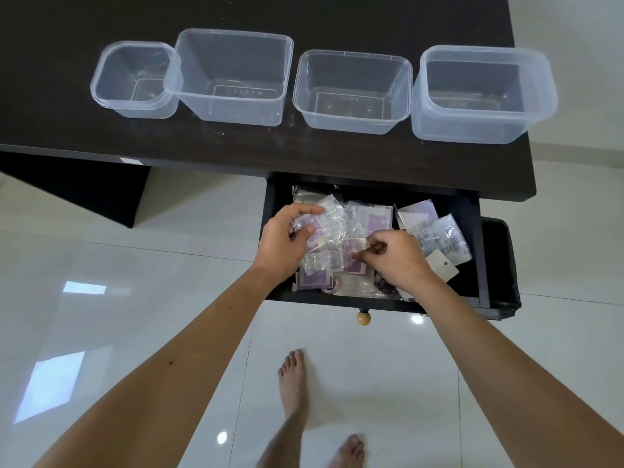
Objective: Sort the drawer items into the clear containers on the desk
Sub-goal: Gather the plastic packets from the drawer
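Note:
The black drawer (472,251) is pulled out under the dark desk (236,143). It holds a heap of small clear plastic packets (337,231), several with purple cards inside, plus a white tag (440,270). My left hand (283,244) curls around a purple packet at the heap's left. My right hand (395,258) pinches the edge of another packet in the middle. Several clear containers stand in a row on the desk: a small one (135,106), a larger one (233,109), a third (351,119) and a fourth (472,130). All show nothing inside.
A round wooden knob (363,318) sticks out of the drawer front. A black bin (503,265) stands right of the drawer. My bare feet (293,383) are on the glossy white tile floor below.

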Available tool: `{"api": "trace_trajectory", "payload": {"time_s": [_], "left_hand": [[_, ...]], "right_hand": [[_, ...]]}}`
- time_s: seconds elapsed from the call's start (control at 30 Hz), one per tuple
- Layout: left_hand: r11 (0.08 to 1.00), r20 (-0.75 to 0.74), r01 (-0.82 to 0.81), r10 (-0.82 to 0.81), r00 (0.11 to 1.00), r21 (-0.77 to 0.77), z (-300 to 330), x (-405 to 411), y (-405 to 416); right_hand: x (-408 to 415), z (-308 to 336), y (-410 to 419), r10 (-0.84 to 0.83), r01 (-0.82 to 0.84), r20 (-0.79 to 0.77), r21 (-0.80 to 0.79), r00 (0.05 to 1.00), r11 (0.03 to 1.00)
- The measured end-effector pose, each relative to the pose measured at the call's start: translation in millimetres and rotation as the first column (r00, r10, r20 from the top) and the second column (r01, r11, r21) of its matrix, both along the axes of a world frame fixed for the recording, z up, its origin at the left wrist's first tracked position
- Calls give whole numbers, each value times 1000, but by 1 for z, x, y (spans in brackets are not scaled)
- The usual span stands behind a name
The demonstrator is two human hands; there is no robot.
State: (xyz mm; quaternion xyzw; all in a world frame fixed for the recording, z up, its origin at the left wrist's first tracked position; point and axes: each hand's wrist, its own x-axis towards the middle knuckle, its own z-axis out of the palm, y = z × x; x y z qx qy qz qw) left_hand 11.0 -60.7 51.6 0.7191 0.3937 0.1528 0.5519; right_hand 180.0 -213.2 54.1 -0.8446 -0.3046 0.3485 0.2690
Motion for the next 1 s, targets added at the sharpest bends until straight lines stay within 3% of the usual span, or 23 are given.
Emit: {"api": "trace_trajectory", "payload": {"time_s": [0.17, 0.3, 0.4, 0.83, 1.0], "left_hand": [[1000, 13, 14, -14, 1000, 0, 6, 1, -2], [1000, -15, 16, -16, 1000, -10, 2, 1, -1], [998, -21, 54, -54, 998, 30, 3, 1, -3], [975, 43, 205, -202, 978, -87, 7, 16, -15], [978, 7, 187, -187, 982, -97, -4, 21, -18]], "right_hand": [[12, 11, -16, -115, 120, -45, 144, 992, 982], [18, 20, -30, -370, 436, -241, 355, 897, 827], [17, 25, -29, -411, 536, -360, 392, 837, 748], [-7, 17, 1, -132, 181, -158, 361, 979, 915], [-1, 19, -7, -121, 167, -153, 343, 981, 924]]}}
